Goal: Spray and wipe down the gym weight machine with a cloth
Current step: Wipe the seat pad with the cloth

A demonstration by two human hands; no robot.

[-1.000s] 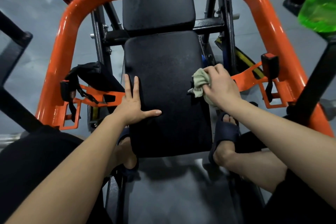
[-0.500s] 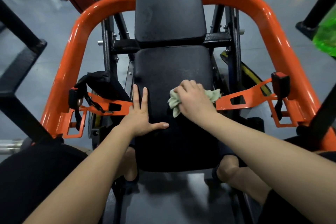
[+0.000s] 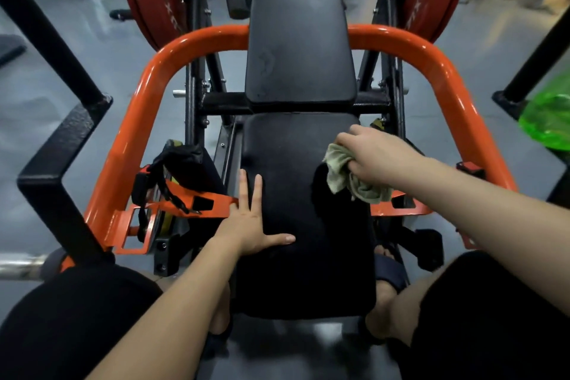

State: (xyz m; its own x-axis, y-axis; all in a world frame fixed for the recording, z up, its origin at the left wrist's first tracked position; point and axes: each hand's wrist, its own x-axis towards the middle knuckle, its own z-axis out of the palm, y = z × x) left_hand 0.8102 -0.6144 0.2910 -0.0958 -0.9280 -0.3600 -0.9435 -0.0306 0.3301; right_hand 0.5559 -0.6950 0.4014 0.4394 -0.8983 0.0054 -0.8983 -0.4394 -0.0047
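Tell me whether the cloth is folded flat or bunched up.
Bunched up: the cloth hangs crumpled from the right hand gripping it.

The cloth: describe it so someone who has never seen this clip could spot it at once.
Find the orange tube frame curving round two black pads; take the lower pad, nearer the camera. At its right edge the right hand grips the cloth, a crumpled pale green rag. Nothing else on the padding is pale fabric.

right hand gripping cloth, seat pad
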